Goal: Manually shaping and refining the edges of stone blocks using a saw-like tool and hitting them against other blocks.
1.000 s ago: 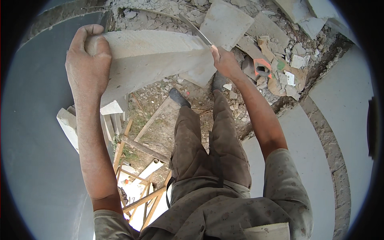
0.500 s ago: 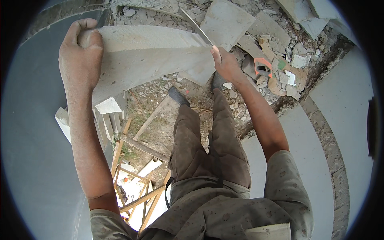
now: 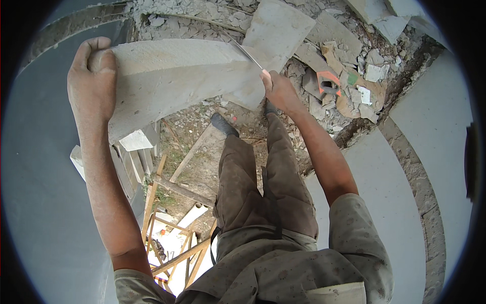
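A long pale grey block [image 3: 177, 76], like aerated concrete, stretches across in front of me. My left hand [image 3: 93, 83] is closed round its left end, thumb over the upper edge. Near the block's right end, my right hand [image 3: 283, 92] is closed round a tool with a long, thin metal blade [image 3: 249, 54]; its handle is hidden in my fist. The blade points up and left, over the block's right end. From this view I cannot tell whether it touches the block.
An orange-and-black-handled saw [image 3: 329, 82] lies among broken slabs at the right. A flat grey slab [image 3: 281, 28] rests beyond the block. Below my left wrist stand several pale slabs [image 3: 134, 157], near wooden bars [image 3: 185, 192]. Grey walls [image 3: 40, 167] flank me.
Both hands have shifted slightly left and nearer, along with the block and the blade. My grips look the same.
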Motion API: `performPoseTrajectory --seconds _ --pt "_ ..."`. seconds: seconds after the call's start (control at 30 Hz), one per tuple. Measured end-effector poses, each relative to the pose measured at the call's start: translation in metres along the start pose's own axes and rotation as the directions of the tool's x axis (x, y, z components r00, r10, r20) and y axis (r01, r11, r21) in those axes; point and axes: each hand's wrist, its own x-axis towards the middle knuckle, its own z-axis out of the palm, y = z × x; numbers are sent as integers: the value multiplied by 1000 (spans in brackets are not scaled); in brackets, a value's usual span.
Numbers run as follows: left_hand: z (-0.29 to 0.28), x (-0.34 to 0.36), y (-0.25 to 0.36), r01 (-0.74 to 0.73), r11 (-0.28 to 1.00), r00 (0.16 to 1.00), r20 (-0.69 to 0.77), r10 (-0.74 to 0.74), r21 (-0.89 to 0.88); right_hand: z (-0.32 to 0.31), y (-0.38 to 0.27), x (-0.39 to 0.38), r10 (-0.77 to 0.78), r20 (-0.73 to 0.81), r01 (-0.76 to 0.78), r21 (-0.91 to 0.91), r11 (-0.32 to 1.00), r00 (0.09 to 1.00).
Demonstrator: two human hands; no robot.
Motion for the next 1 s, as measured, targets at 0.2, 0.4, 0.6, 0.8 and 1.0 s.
performPoseTrajectory --seconds 0.2,0.4,0.6,0.8,1.0 --pt "1 -1 -2 24 1000 1000 -13 -24 3 -7 19 15 -39 -39 40 13 999 998" --pt "1 0 -4 32 999 999 14 -32 -36 -4 34 23 -183 -149 204 143 968 972" --pt "1 -1 -5 52 998 998 28 -50 -43 -15 30 34 -175 -211 232 287 930 962" --pt "2 0 -1 11 1000 1000 -18 -11 14 -19 9 46 -161 -61 164 62 984 985" --pt "2 7 -2 -28 999 999 -27 29 33 -6 27 53 -80 -43 81 22 996 996"
